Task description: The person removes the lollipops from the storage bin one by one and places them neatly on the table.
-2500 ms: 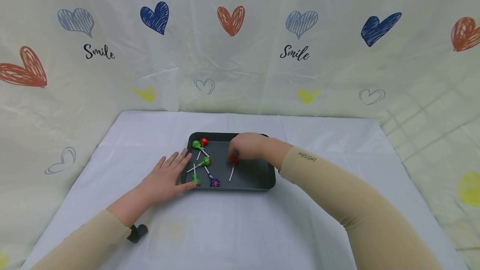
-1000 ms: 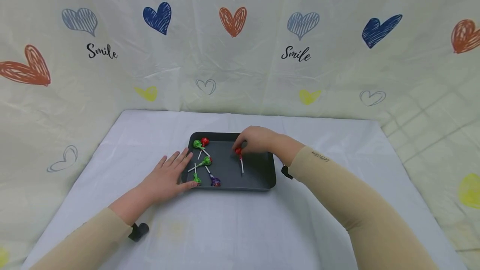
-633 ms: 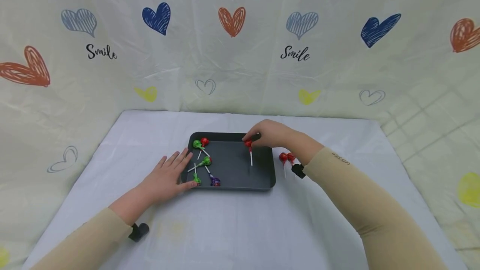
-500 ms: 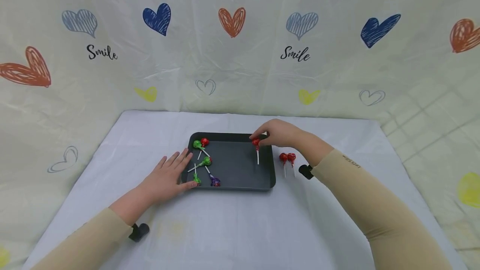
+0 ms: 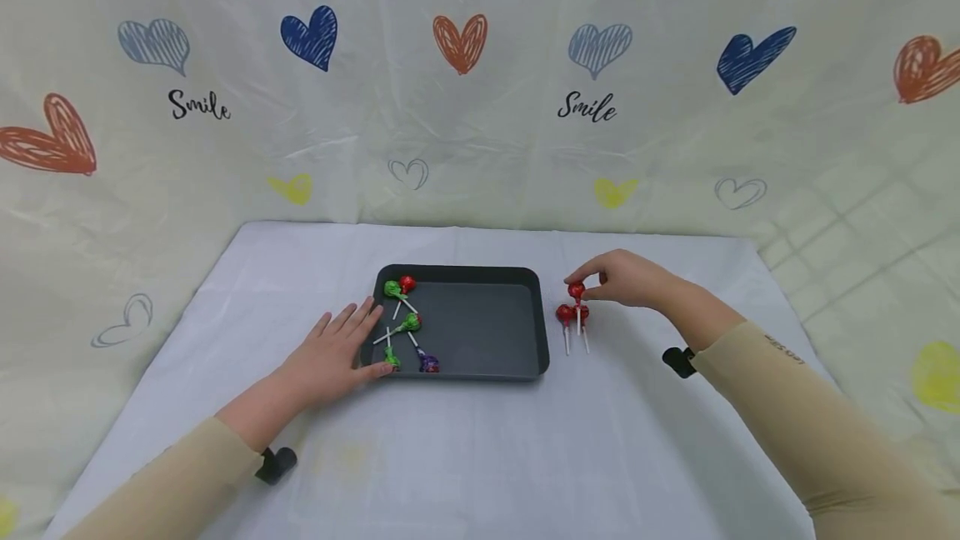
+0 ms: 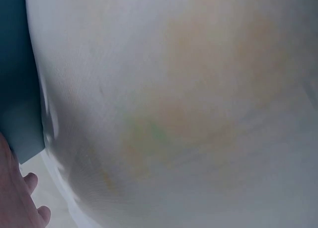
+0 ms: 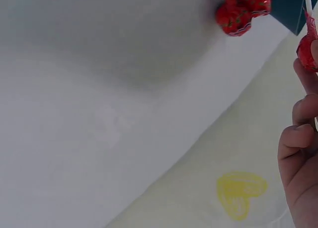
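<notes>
My right hand (image 5: 628, 278) pinches a red-wrapped lollipop (image 5: 576, 290) by its candy head, the white stick pointing down. In the right wrist view that lollipop (image 7: 307, 51) shows between thumb and finger at the right edge. Just below it in the head view, two more red lollipops (image 5: 564, 315) lie side by side on the table, right of the dark grey tray (image 5: 480, 377). My left hand (image 5: 333, 357) lies flat with fingers spread over the tray's left rim, its thumb near the front corner. Only part of that hand (image 6: 20, 198) shows in the left wrist view.
Inside the tray's left half are several lollipops: a green one (image 5: 392, 289) beside a red one (image 5: 407, 283), another green one (image 5: 411, 322), one near the thumb, and a purple one (image 5: 428, 363). A white cloth (image 5: 480, 457) covers the table; a heart-printed sheet (image 5: 480, 123) hangs behind.
My right hand has lifted a red lollipop from the tray and carried it right, past the tray's rim, to above the two red ones on the table. The left hand has stayed in place.
</notes>
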`<move>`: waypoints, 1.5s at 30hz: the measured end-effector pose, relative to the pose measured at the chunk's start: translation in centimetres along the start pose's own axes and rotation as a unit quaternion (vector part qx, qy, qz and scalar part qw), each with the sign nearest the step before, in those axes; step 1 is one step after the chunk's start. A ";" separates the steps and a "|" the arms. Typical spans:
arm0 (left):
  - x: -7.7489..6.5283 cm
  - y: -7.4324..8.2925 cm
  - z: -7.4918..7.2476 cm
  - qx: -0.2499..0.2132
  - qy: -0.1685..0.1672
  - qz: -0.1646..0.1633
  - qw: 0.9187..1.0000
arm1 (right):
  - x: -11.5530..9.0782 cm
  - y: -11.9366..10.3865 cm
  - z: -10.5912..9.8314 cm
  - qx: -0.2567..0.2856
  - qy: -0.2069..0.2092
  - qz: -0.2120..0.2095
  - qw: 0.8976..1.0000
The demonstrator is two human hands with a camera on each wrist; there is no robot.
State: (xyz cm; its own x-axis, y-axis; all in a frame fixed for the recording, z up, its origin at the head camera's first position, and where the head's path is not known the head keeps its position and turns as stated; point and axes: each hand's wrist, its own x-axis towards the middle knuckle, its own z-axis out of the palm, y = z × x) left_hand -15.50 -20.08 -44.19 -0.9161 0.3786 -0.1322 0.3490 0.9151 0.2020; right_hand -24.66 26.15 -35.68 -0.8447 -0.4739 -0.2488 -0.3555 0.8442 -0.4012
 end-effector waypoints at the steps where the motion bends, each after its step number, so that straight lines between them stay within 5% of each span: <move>1: 0.0 0.0 0.0 0.000 0.000 0.000 1.000 | -0.3 0.5 0.0 -0.003 0.000 0.005 1.000; 18: 0.0 -0.1 0.1 -0.001 0.000 0.000 1.000 | -0.9 4.7 2.0 -0.011 -0.034 0.026 0.999; 34: 0.2 -0.2 0.1 -0.006 -0.001 -0.002 1.000 | -0.2 4.8 3.1 0.006 -0.046 0.057 0.997; 45: 0.3 -0.3 0.3 -0.006 -0.004 -0.004 1.000 | -0.9 4.3 1.6 0.004 -0.017 0.050 0.999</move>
State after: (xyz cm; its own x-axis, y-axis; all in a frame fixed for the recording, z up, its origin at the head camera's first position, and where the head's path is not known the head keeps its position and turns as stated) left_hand -15.83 -20.17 -44.58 -0.9170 0.3732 -0.1409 0.3401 0.9160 0.2126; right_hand -24.84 29.82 -38.58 -0.8615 -0.3960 -0.3179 -0.2667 0.8856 -0.3802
